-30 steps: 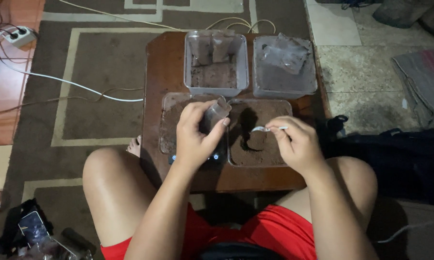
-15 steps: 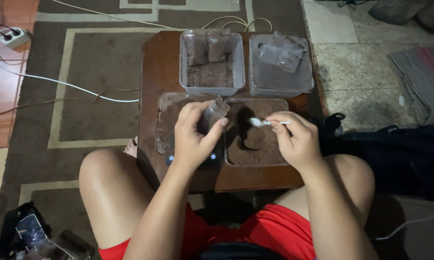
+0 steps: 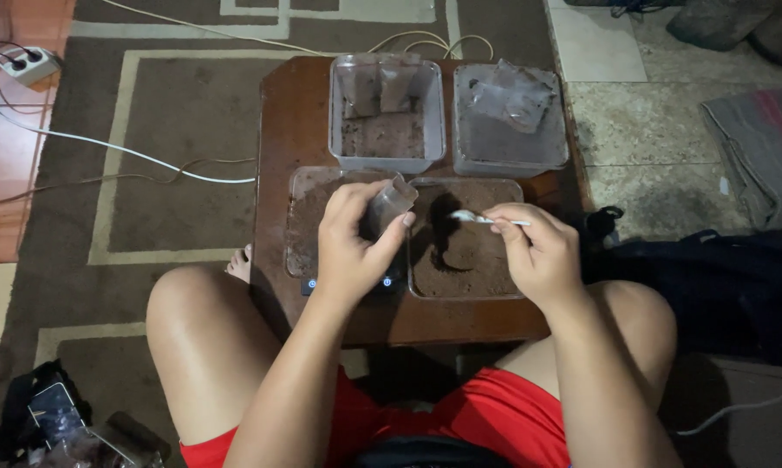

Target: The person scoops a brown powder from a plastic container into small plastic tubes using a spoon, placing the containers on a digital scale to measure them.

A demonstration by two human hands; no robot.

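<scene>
The small clear bag sits pinched in the left hand, mouth tilted up and to the right, above the tray of brown powder. The white spoon, clamped between the fingers of the right hand, lies nearly level, bowl pointing left toward the bag's mouth, just beside it but apart. Behind stand 2 clear tubs.

Glossy wooden table, clear plastic tubs
</scene>
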